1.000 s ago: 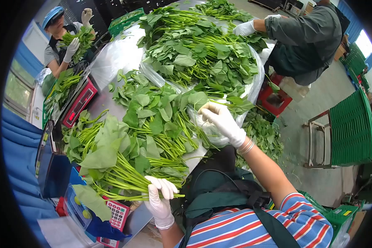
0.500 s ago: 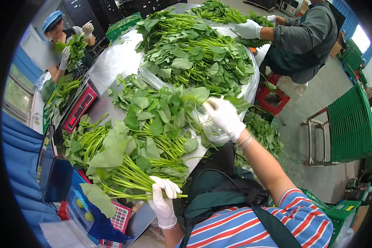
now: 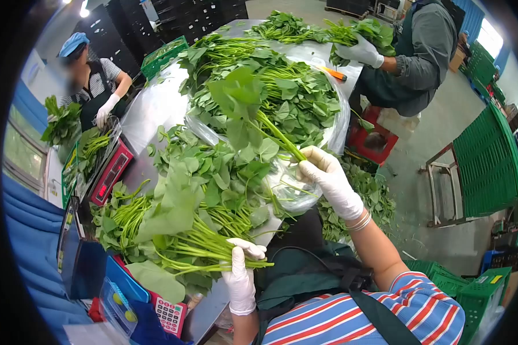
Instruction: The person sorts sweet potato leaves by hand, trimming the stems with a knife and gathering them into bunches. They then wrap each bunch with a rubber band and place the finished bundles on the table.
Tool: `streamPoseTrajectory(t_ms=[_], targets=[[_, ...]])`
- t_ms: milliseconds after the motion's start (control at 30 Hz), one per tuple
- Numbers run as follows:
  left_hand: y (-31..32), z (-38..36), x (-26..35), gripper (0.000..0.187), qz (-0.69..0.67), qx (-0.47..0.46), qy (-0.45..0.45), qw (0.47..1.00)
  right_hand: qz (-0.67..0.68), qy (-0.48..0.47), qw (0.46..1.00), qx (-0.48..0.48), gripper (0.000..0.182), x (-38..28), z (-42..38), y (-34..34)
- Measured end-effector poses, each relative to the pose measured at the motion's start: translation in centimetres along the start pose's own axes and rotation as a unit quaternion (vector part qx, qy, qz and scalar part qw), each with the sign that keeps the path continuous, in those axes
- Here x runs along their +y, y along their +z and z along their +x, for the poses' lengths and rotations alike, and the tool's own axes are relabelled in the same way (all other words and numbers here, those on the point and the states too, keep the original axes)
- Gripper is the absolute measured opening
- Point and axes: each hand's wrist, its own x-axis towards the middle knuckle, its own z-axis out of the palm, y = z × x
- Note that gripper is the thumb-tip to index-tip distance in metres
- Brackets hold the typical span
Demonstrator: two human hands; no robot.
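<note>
In my gloved left hand [image 3: 241, 279] is a bunch of leafy green stems [image 3: 204, 250]; fingers and thumb close round the stem ends, with the big leaves pointing up and left. My gloved right hand [image 3: 332, 183] pinches a few more leafy stems [image 3: 281, 137] by their lower ends, leaves toward the far side of the table. Beneath and between the hands lies a loose pile of greens [image 3: 213, 167]. A larger heap of greens [image 3: 293, 92] rests on clear plastic farther back. Crumpled clear plastic [image 3: 296, 187] sits just left of my right wrist.
A red scale [image 3: 112, 169] stands on the left, near a co-worker [image 3: 92, 80] holding greens. Another co-worker [image 3: 420, 63] handles greens at the far right. A pink calculator [image 3: 170, 313] is at lower left. Green crates [image 3: 489, 167] stand on the right, with an orange-handled tool [image 3: 332, 73] at the table edge.
My right hand has come back toward me with stems now clearly in its pinch. My left hand has shifted slightly right with its bunch. The left co-worker lowered their greens beside the scale.
</note>
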Motion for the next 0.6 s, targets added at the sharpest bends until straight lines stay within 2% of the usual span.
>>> streamPoseTrajectory(t_ms=[33, 100, 233, 300, 367, 433, 500, 533, 567, 600], targets=[[0.1, 0.4, -0.1, 0.017, 0.001, -0.004, -0.002, 1.000, 0.001, -0.001, 1.000, 0.004, 0.021, -0.1, -0.4, 0.1], [0.3, 1.2, -0.5, 0.017, -0.110, -0.049, -0.010, 0.993, 0.033, -0.009, 0.999, -0.008, 0.020, -0.3, -1.2, 0.1], [1.0, 3.1, -1.3, 0.017, -0.192, -0.030, -0.043, 0.980, 0.010, -0.062, 0.997, 0.039, 0.019, 0.8, -2.2, 1.0], [2.4, 4.0, -1.4, 0.016, -0.209, -0.020, -0.027, 0.977, -0.148, -0.108, 0.980, 0.075, 0.020, 1.8, -2.8, 1.4], [4.6, 4.5, -0.8, 0.018, -0.178, 0.038, -0.005, 0.983, -0.260, -0.116, 0.956, 0.075, 0.022, 1.3, -3.8, 2.0], [4.9, 4.6, -0.9, 0.022, -0.163, 0.033, -0.048, 0.985, -0.342, -0.214, 0.911, 0.087, 0.025, 2.7, -4.3, 2.5], [4.7, 4.4, -2.1, 0.018, -0.081, 0.052, -0.048, 0.994, -0.393, -0.240, 0.886, 0.054, 0.021, 3.1, -5.2, 2.5], [5.3, 4.2, -2.2, 0.018, -0.025, 0.069, -0.041, 0.996, -0.406, -0.224, 0.885, 0.040, 0.022, 2.9, -5.8, 2.6], [5.3, 4.0, -2.1, 0.019, 0.030, 0.084, -0.030, 0.996, -0.399, -0.271, 0.874, 0.062, 0.022, 3.9, -6.0, 2.7], [4.7, 4.0, -2.6, 0.015, 0.069, 0.079, -0.015, 0.994, -0.410, -0.267, 0.871, 0.050, 0.021, 4.4, -6.1, 2.6]])
